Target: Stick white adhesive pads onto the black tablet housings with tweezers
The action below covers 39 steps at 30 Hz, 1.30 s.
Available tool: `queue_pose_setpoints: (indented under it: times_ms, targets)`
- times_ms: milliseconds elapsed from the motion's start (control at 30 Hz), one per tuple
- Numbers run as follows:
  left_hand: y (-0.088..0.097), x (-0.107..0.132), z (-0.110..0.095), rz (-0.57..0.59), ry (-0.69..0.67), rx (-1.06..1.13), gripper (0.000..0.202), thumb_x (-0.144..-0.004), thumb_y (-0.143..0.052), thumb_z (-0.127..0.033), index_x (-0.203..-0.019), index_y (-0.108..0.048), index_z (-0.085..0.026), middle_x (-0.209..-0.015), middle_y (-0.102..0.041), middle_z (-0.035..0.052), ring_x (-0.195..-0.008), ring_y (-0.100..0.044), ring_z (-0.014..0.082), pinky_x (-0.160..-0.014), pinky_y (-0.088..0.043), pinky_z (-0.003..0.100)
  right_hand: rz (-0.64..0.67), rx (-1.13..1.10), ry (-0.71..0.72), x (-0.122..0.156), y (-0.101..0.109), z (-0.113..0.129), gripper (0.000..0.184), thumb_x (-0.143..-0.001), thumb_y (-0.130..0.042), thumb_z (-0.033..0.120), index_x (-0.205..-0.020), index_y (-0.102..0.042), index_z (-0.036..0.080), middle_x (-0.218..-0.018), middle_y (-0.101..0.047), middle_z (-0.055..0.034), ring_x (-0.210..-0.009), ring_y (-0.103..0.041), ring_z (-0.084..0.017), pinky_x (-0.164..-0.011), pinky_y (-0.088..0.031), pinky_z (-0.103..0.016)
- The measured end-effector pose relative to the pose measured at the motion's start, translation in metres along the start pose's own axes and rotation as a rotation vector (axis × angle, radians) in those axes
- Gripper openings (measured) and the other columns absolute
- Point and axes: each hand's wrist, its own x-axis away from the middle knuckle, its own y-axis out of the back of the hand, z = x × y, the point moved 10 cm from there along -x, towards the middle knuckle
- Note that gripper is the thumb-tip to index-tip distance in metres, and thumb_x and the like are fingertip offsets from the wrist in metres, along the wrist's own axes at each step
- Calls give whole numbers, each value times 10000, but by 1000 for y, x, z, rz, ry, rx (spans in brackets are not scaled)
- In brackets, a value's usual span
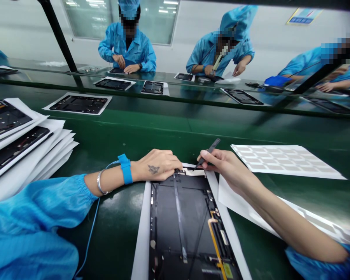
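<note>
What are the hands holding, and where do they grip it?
The right hand grips a thin dark tool near its tip; the left hand only presses the tablet.

A green conveyor belt (pixel 163 128) runs across the view. At the left lies a fanned stack of opened tablets on white sheets (pixel 14 144); at the right, a sheet of pale stickers (pixel 282 159), with a second white sheet (pixel 245 206) nearer. One opened tablet on paper (pixel 78 104) sits farther up the belt, with more tablets (pixel 152 87) beyond it. Three co-workers in blue smocks (pixel 128 42) (pixel 224 46) (pixel 315 62) work opposite, below a window (pixel 102 15) and a wall poster (pixel 305 15).
</note>
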Motion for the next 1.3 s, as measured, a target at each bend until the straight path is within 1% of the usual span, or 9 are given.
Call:
queue_pose_setpoints:
  times_ms: [133, 267, 433, 500, 600, 700, 867, 1000, 1300]
  targets:
    - [0, 0, -3, 35, -6, -19, 275, -898, -485, -94, -1085, -661, -193, -1118, -694, 19, -882, -577, 174, -727, -464, 273, -7, 33, 24, 0, 0, 2, 544, -591, -754, 715, -652, -655, 183, -561, -563, -2, -585, -529, -148, -618, -458, -296]
    - [2, -1, -5, 37, -19, -19, 291, -904, -466, -63, -1080, -661, -187, -1114, -681, 25, -891, -562, 170, -724, -461, 266, -38, 127, 92, 2, 3, 5, 561, -619, -708, 746, -657, -652, 189, -590, -584, -10, -589, -543, -159, -618, -440, -304]
    - [3, -1, -5, 28, -19, -15, 297, -926, -436, -55, -1061, -672, -173, -1060, -689, 39, -883, -565, 171, -722, -474, 265, -174, 212, 200, 14, 16, 13, 513, -719, -642, 720, -705, -663, 207, -689, -666, -52, -680, -641, -232, -695, -490, -362]
    - [2, -1, -6, 31, -29, -12, 288, -941, -441, -79, -1076, -676, -174, -1049, -697, 42, -884, -574, 175, -732, -484, 273, -193, 220, 270, 23, 14, 21, 478, -757, -624, 696, -748, -681, 221, -767, -704, -64, -759, -666, -260, -734, -510, -377]
    - [1, 1, -7, 26, -45, -14, 290, -953, -439, -100, -1100, -679, -172, -1062, -710, 51, -901, -592, 178, -757, -496, 280, -134, 249, 351, 30, 0, 28, 456, -791, -605, 673, -779, -702, 228, -871, -736, -73, -815, -678, -273, -730, -527, -376]
    - [2, 1, -8, 15, -55, -4, 295, -949, -434, -94, -1096, -682, -157, -1074, -717, 53, -909, -605, 178, -796, -504, 282, -78, 283, 387, 32, -11, 28, 430, -838, -579, 625, -813, -717, 219, -879, -740, -73, -797, -682, -265, -717, -526, -367]
    - [1, 1, -7, 23, -53, -2, 313, -939, -419, -85, -1090, -682, -161, -1067, -725, 54, -918, -614, 179, -812, -508, 286, -35, 357, 462, 35, -17, 35, 358, -885, -559, 529, -772, -717, 228, -928, -746, -78, -871, -682, -265, -781, -519, -367]
    - [1, 1, -6, 19, -46, -10, 315, -936, -416, -85, -1080, -686, -159, -1066, -728, 50, -912, -616, 181, -794, -512, 289, -25, 409, 540, 43, -21, 44, 274, -893, -573, 463, -831, -726, 245, -881, -739, -71, -854, -677, -256, -803, -516, -378]
    - [3, 1, -8, 8, -54, -21, 313, -933, -416, -79, -1067, -686, -161, -1043, -723, 65, -901, -616, 178, -785, -528, 293, -62, 433, 567, 45, -20, 43, 319, -907, -543, 520, -849, -718, 260, -868, -729, -74, -841, -674, -259, -795, -520, -398]
